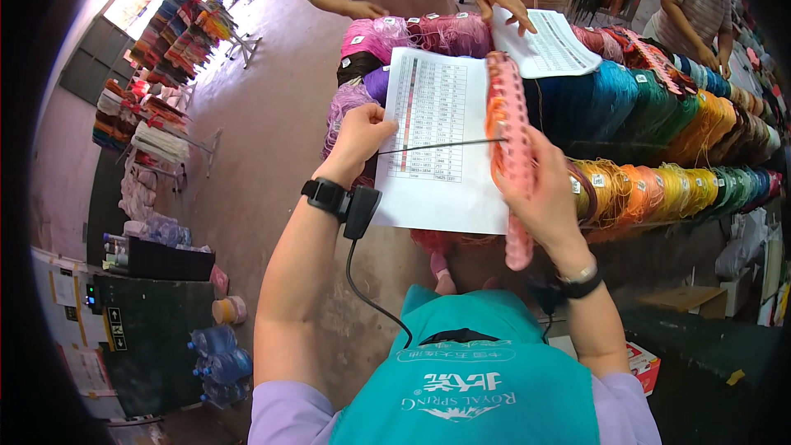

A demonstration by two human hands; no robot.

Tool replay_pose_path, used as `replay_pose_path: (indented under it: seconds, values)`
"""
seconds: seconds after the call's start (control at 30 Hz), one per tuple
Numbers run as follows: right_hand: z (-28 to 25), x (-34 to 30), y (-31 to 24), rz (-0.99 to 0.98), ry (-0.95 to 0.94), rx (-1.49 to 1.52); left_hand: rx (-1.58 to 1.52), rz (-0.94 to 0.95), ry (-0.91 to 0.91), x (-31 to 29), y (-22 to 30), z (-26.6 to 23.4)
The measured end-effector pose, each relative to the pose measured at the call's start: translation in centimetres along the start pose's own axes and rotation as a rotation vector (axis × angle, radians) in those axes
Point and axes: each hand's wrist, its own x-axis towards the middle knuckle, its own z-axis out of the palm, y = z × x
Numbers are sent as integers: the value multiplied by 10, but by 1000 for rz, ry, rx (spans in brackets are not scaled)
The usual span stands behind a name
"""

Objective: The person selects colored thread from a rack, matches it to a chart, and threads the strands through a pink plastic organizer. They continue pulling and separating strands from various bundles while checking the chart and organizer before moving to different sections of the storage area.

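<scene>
My right hand grips a long pink strip with a row of holes, with orange thread along its left side. A thin dark strand stretches across from the strip to my left hand. The fingers of my left hand are closed at the strand's left end, by the paper's left edge; the exact pinch is partly hidden. Beneath the strand, a white printed sheet with a table and a column of colours rests against the thread bundles.
Rows of coloured thread bundles hang on a rack ahead and to the right. Across it a person's hand touches another printed sheet; more people stand beyond. At left are thread racks and large water bottles.
</scene>
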Motion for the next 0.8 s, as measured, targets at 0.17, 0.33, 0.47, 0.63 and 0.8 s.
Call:
replay_pose_path:
  seconds: [0.17,0.33,0.47,0.63,0.8]
  values:
    - [-83,-75,34,246,283,497,-191,68,-16,-29,9,-4]
    - [-188,-135,56,28,700,552,-404,37,-23,-48,14,0]
    - [-261,-164,60,-134,776,599,-431,53,-24,-58,12,3]
    - [-287,-171,48,-230,779,585,-482,66,-28,-66,6,7]
    - [-230,-149,47,-217,664,571,-493,84,-12,-64,-3,16]
